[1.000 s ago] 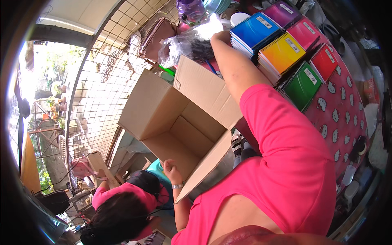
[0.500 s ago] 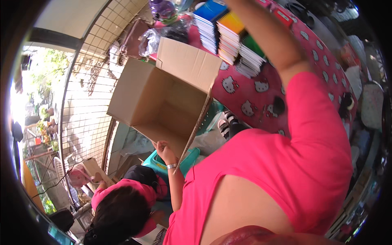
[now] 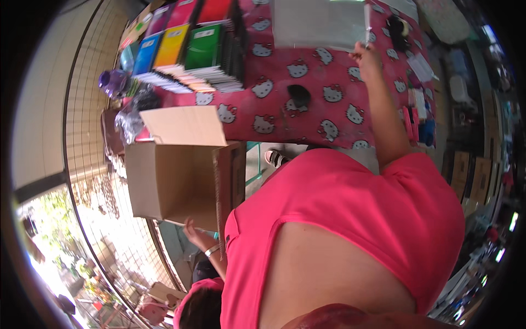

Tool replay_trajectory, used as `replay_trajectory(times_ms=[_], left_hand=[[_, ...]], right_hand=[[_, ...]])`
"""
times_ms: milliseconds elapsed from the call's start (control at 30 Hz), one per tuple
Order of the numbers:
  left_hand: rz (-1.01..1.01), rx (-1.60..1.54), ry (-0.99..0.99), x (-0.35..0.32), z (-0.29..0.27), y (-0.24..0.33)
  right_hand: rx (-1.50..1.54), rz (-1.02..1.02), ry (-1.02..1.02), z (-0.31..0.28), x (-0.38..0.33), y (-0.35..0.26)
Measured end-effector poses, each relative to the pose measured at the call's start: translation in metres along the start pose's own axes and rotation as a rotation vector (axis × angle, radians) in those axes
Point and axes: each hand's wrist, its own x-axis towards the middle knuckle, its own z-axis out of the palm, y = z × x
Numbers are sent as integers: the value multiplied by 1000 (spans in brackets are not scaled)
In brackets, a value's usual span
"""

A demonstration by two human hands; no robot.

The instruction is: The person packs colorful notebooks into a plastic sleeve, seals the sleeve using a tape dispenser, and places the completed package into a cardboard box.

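At the far side of the table, my right hand pinches the near right corner of a flat, see-through plastic sheet. My left hand, with a silvery watch or bracelet at the wrist, is at the lower edge of an open cardboard box. Its fingers are loosely apart and seem to touch that edge, not wrap round it. The box stands to the left against the table, its flaps spread and its visible inside bare. Stacks of spiral notebooks in several colours sit beyond it.
A pink patterned cloth covers the table, with a dark oval object on it. A purple bottle and crumpled plastic bags lie left. Another person is low at the left, by a wire mesh.
My view has swung right. My right arm, its hand out of sight before, now reaches the plastic sheet. The fingers of my left hand look looser at the box edge.
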Motion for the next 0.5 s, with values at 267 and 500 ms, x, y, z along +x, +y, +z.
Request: replay_trajectory(times_ms=[267, 500], left_hand=[[824, 273, 169, -18, 61, 272], [642, 76, -691, -114, 326, 249]], right_hand=[[-487, 463, 140, -143, 8, 127], [-1292, -115, -3, -227, 62, 134]])
